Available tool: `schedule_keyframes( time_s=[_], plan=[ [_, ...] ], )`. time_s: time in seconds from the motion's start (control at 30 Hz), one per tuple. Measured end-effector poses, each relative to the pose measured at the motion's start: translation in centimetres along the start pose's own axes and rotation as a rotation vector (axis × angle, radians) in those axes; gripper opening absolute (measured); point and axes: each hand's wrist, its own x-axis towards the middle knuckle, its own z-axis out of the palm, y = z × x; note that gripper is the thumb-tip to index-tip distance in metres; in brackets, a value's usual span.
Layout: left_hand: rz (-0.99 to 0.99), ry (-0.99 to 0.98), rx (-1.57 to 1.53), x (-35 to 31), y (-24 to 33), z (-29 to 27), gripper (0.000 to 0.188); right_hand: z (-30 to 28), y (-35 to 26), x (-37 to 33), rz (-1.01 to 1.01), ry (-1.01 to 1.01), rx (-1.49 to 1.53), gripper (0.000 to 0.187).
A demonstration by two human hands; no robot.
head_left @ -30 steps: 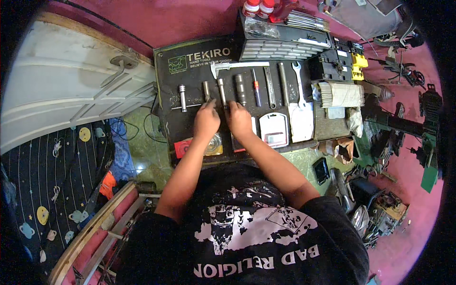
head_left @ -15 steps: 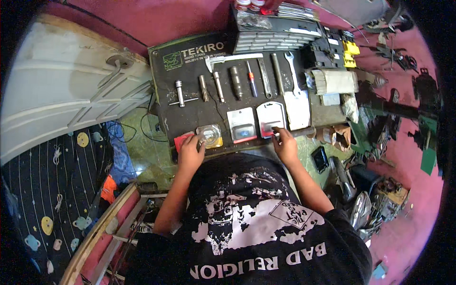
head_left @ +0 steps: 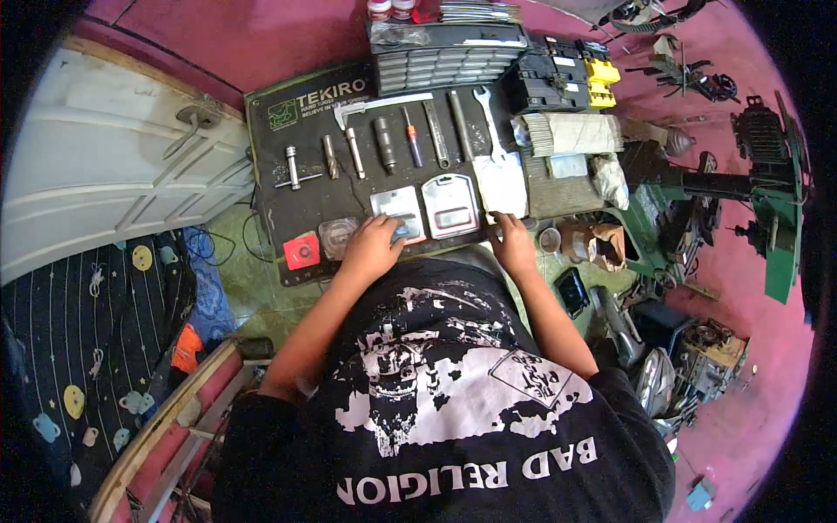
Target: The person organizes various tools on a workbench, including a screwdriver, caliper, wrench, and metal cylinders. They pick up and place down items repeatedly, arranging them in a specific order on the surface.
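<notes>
My left hand [head_left: 370, 250] lies over the lower edge of a clear blister pack [head_left: 397, 203] with a blue piece inside, fingers stretched out on it. To its left are a flat red packet [head_left: 302, 251] and a clear round-fronted pack [head_left: 336, 235]. My right hand [head_left: 513, 247] is at the lower edge of a white card [head_left: 503, 193], fingers parted and touching there; it holds nothing I can see. Between the hands lies another white-edged blister pack [head_left: 451, 206] with a dark piece.
A T-handle tool [head_left: 292, 170], a drill bit [head_left: 330, 157], a caliper [head_left: 388, 105], a screwdriver [head_left: 412, 139] and an open-end wrench [head_left: 490, 126] lie on the dark mat [head_left: 279, 209]. A drawer cabinet [head_left: 453, 65] stands behind. Black cases [head_left: 545, 87] stand right.
My left hand has moved right from the red and round-fronted packs to the blue-piece blister pack. My right hand has gone from the other blister pack to the white card. The view has shifted.
</notes>
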Motion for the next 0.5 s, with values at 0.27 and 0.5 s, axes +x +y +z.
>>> schedule_keyframes(
  time_s=[0.27, 0.5],
  plan=[
    [0.008, 0.034, 0.070, 1.8, 3.6, 5.1, 0.041, -1.2, 6.5, 2.4, -0.122, -0.067, -0.291, 0.057],
    [0.018, 0.065, 0.196, 4.8, 5.8, 9.4, 0.055, 0.2, 7.9, 4.2, -0.279, -0.100, -0.473, 0.070]
  ],
)
